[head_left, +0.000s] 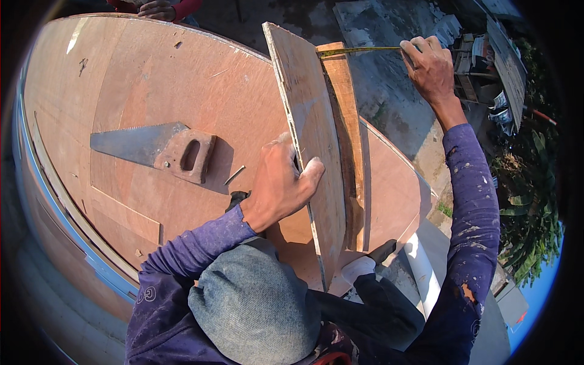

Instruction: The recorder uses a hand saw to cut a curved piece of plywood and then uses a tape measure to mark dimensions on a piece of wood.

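Left grip (281, 179) on plywood (316, 115), right grip (431, 72) on tape measure (368, 49)

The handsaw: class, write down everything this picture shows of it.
The handsaw lies on the brown wooden sheeting, left of the left hand, which does not touch it. Its grey, metal-looking blade points left and narrows toward its tip, with teeth along the upper edge. The worn, brown, wooden-looking handle has a closed grip opening and casts a shadow to its right.
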The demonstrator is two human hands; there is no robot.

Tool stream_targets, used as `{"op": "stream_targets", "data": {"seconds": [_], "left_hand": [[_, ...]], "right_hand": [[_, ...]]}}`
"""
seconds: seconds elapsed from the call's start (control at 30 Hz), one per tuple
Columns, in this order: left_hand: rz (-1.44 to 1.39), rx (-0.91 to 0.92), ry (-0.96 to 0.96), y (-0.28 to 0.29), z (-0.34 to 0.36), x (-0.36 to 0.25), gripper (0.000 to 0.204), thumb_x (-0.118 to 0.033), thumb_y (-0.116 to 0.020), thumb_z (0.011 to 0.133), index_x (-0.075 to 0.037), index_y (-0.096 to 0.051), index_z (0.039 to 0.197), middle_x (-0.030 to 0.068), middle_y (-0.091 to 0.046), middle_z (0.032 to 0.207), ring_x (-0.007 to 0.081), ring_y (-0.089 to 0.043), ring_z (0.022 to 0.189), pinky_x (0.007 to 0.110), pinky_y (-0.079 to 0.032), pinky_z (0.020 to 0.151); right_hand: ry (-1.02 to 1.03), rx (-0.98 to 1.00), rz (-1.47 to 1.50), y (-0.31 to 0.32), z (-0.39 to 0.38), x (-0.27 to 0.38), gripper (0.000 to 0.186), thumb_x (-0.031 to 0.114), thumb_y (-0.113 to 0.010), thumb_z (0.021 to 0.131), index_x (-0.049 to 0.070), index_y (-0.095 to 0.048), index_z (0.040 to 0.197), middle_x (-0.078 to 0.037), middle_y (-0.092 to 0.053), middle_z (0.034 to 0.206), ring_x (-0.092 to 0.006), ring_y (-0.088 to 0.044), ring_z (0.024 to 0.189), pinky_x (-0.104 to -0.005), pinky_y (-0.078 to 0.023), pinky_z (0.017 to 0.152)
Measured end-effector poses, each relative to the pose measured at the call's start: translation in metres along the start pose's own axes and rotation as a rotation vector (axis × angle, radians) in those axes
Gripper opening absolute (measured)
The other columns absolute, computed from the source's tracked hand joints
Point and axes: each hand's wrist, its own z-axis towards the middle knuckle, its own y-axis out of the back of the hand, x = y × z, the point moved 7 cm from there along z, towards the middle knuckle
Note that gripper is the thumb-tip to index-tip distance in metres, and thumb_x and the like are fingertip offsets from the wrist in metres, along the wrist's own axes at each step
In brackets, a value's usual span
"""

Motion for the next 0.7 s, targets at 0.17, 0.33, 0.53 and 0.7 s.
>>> {"op": "stream_targets", "data": {"seconds": [0.17,0.33,0.53,0.7], "left_hand": [[-0.043,-0.004,-0.006,0.001,-0.001,-0.001,0.02,-0.008,-0.067,0.085,0.009,-0.064,0.095,0.0165,-0.069,0.075,0.0206,-0.066,0.064,0.037,-0.054,0.062],[-0.043,-0.01,0.018,0.004,-0.001,-0.003,0.02,-0.006,-0.067,0.081,0.011,-0.064,0.091,0.0221,-0.064,0.075,0.0293,-0.067,0.064,0.041,-0.053,0.062],[-0.121,0.009,0.199,0.023,-0.029,0.069,0.025,-0.016,-0.07,0.092,0.008,-0.067,0.099,0.0168,-0.071,0.086,0.0192,-0.067,0.068,0.037,-0.054,0.064],[-0.313,-0.027,0.47,0.03,-0.071,0.146,0.039,-0.031,-0.074,0.095,0.004,-0.066,0.11,0.0078,-0.072,0.091,0.0134,-0.066,0.078,0.031,-0.053,0.069]], "right_hand": [[0.007,-0.023,0.005,0.002,-0.001,0.003,0.021,0.025,-0.071,0.091,0.018,-0.072,0.111,0.001,-0.066,0.103,-0.0223,-0.061,0.1,-0.0417,-0.05,0.079],[-0.016,-0.013,0.009,0.003,-0.004,0.003,0.022,0.027,-0.071,0.091,0.02,-0.072,0.112,0.001,-0.066,0.101,-0.022,-0.061,0.101,-0.0432,-0.051,0.078],[-0.63,0.211,0.535,-0.003,-0.037,-0.006,0.021,0.029,-0.065,0.097,0.013,-0.075,0.105,-0.004,-0.072,0.087,-0.0203,-0.066,0.078,-0.0382,-0.049,0.07],[-0.905,0.548,1.271,-0.022,-0.089,0.059,0.025,0.024,-0.064,0.096,0.002,-0.069,0.086,0.002,-0.061,0.074,-0.0063,-0.052,0.067,-0.0254,-0.042,0.064]]}}
